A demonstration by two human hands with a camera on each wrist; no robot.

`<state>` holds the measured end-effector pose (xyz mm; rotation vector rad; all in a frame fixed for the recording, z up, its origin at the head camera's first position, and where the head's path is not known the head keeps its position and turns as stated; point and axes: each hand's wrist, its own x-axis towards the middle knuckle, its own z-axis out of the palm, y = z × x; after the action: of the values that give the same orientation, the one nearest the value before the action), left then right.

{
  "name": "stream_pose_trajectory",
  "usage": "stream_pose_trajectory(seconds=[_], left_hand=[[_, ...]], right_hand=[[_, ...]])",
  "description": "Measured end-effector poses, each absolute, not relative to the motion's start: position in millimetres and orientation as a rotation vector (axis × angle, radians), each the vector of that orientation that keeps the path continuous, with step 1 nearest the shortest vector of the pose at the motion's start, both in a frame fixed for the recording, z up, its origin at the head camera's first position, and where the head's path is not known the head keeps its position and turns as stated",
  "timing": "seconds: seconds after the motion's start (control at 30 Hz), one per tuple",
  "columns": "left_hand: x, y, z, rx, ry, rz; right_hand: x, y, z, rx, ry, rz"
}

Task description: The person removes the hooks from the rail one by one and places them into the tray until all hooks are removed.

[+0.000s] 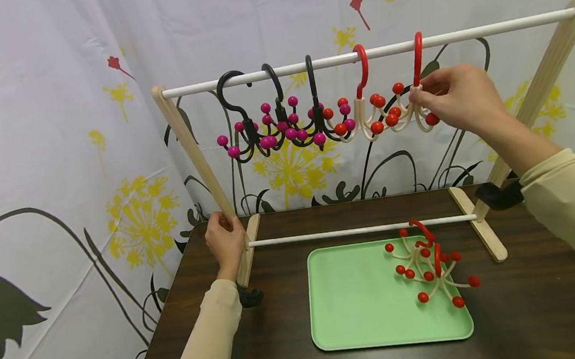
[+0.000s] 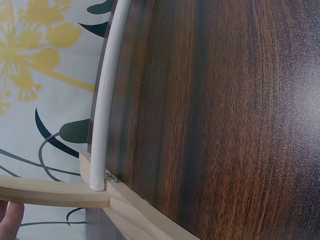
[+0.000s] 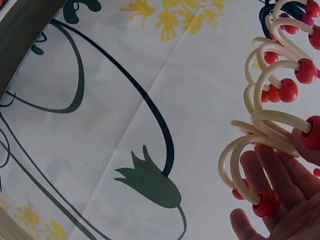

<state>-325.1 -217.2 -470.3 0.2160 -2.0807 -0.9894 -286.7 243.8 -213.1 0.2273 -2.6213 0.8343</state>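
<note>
In the head view my right hand [image 1: 457,96] pinches the neck of a cream multi-arm hanger with a red hook [image 1: 418,60] and red balls. Its hook sits over the white top rail [image 1: 490,29] of a wooden rack. The right wrist view shows my fingers [image 3: 270,175] around the base of its curved arms. Left of it hangs a similar cream hanger [image 1: 360,113], then three black hangers [image 1: 249,128] with magenta balls. My left hand [image 1: 225,239] holds the rack's left post [image 1: 195,153] low down; its fingertips show against the wood in the left wrist view.
A green tray [image 1: 350,311] lies on the dark wooden table [image 1: 276,340]. Two more cream hangers [image 1: 439,274] with red hooks and balls rest at its right side, partly over the edge. A lower white bar [image 1: 333,234] joins the rack's feet. A patterned curtain [image 1: 55,108] hangs behind.
</note>
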Motion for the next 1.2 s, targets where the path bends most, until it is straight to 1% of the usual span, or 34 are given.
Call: stream_pose_trajectory(seconds=[0.37, 0.63, 0.73, 0.83, 0.93, 1.2], left_hand=[[-325, -215, -472, 0.209, -2.073, -0.994], [-325, -213, -475, 0.197, -2.071, -0.997], [-325, -213, -474, 0.191, -2.064, -0.995], [-325, -214, -473, 0.187, -2.049, -0.989], [-326, -215, -472, 0.190, -2.042, -0.982], [-326, -217, -472, 0.207, -2.053, -1.007]], right_hand=[[-280, 255, -201, 0.181, -2.553, 0.839], [-261, 279, -196, 0.085, -2.448, 0.989], [-250, 286, -200, 0.049, -2.385, 0.933], [-234, 290, -212, 0.031, -2.333, 0.866], [-211, 292, -233, 0.032, -2.286, 0.876], [-144, 287, -308, -0.077, -2.273, 0.995]])
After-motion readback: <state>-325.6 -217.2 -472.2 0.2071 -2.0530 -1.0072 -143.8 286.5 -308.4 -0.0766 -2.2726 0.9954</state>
